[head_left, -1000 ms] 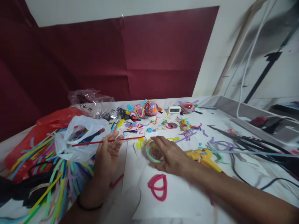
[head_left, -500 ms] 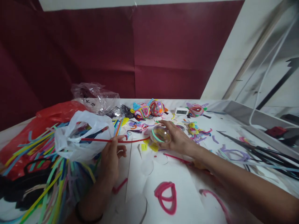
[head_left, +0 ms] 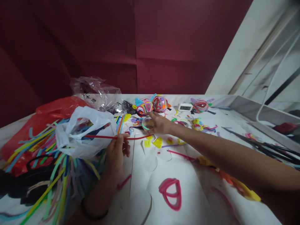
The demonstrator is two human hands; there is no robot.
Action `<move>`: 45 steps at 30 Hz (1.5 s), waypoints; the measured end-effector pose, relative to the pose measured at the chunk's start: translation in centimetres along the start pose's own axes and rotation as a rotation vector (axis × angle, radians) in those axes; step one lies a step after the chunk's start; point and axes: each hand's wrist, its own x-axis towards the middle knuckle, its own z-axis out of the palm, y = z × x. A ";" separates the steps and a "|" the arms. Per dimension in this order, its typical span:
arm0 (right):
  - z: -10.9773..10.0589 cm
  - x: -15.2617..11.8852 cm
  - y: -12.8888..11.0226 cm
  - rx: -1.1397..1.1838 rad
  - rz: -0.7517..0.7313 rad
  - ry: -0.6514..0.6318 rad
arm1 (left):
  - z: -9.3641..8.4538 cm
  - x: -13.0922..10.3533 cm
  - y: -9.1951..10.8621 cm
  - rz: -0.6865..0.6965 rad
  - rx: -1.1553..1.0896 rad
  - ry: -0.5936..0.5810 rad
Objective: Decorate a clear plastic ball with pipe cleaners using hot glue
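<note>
My left hand (head_left: 116,154) pinches a red pipe cleaner (head_left: 100,137), which stretches level to both sides of the fingers. Reaching out to the back middle, my right hand (head_left: 161,123) grips a clear plastic ball (head_left: 148,124) with a pale green line round it; my fingers cover its right side. Behind that hand sit colourful fish figures, one (head_left: 144,107) with blue fins and another round one (head_left: 160,103). A bent pink pipe cleaner shape (head_left: 178,197) lies on white paper (head_left: 159,168). Yellow pieces (head_left: 157,142) lie just in front of the ball.
On the left, a white plastic bag (head_left: 82,125) and a red bag (head_left: 56,109) surround a heap of pipe cleaners (head_left: 62,184). A small digital clock (head_left: 185,107) and a third fish (head_left: 201,105) stand at the back. Black scissors (head_left: 257,143) lie right, beside a grey tray wall (head_left: 250,111).
My right hand has carried the clear ball left and farther back, towards the fish figures. My left hand still holds the red pipe cleaner in nearly the same place. The view has shifted slightly.
</note>
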 end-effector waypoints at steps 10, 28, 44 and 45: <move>0.8 0.1 0.0 -0.024 -0.042 -0.024 | -0.1 0.1 -0.1 -0.072 0.030 -0.063; 0.3 -18.6 -1.8 0.153 -0.253 -0.038 | 0.1 -1.2 1.5 -0.473 0.263 -0.306; 2.3 -20.5 -0.6 0.318 -0.256 -0.036 | 0.8 -4.9 -0.7 0.127 0.731 -0.995; 2.3 -20.6 -0.4 0.351 -0.234 -0.026 | 0.9 -5.1 -0.8 0.189 0.772 -1.029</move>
